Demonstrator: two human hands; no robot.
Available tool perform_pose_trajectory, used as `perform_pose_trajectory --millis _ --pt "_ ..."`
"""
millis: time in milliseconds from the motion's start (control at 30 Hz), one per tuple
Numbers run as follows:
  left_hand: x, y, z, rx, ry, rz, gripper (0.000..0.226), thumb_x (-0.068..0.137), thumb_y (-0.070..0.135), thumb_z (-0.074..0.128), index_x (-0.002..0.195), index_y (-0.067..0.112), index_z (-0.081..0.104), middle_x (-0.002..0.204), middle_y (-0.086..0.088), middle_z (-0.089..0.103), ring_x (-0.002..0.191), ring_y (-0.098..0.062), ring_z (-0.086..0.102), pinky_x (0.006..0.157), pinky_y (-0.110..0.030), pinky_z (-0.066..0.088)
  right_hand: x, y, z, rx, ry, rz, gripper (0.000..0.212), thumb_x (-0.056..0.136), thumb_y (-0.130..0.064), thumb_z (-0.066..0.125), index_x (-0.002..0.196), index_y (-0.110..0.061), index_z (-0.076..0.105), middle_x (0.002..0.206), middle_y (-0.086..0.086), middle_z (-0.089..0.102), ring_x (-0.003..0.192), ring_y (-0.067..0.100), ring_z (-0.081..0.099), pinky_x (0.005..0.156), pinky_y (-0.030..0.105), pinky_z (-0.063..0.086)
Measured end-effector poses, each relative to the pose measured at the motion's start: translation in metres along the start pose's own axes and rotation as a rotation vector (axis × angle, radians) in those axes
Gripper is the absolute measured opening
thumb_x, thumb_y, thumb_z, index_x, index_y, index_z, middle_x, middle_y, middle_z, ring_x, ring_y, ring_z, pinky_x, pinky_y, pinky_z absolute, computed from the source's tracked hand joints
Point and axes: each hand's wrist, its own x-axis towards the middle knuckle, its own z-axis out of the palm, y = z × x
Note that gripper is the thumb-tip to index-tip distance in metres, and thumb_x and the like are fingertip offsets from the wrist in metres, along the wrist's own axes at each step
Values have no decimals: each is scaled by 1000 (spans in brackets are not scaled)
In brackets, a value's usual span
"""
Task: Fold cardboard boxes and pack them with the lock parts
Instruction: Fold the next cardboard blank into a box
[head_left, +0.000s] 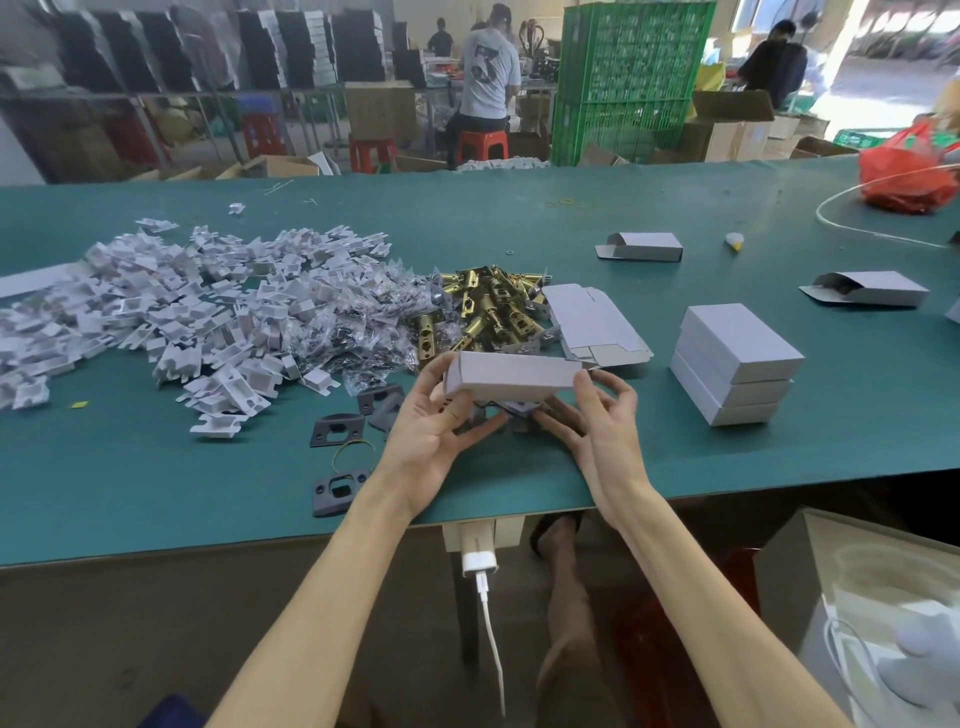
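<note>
A small grey cardboard box (511, 375) is held just above the green table (156, 483), near its front edge. My left hand (434, 434) grips its left end, with fingers curled under it. My right hand (597, 415) pinches its right end, thumb on the near face. Under the box, between my palms, some dark parts show, but I cannot make them out. Behind the box lies a pile of brass latch bolts (483, 312) and a flat unfolded box blank (592, 322). Dark strike plates (337, 428) lie left of my left hand.
A large heap of white cardboard inserts (182, 306) and small bagged parts (363, 332) covers the left of the table. Three closed boxes are stacked (735, 364) at the right, two open boxes (644, 246) further back. A red bag (906, 179) sits at the far right. People work beyond the table.
</note>
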Motion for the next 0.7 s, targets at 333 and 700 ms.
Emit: perform_pose_trajectory --millis 333,700 --pt "-1 2 4 -8 104 -82 28 96 5 55 97 14 81 121 -14 73 108 -24 70 95 -41 60 -2 -1 -4 -103 -73 11 22 102 -15 57 117 -3 67 124 23 67 122 35 63 104 40 52" --pt "1 0 4 130 144 -77 34 101 6 59 135 3 61 137 -16 67 112 -24 66 81 -31 60 -3 -5 -2 -61 -67 87 40 80 -30 79 107 -2 72 104 15 71 108 30 69 84 42 61"
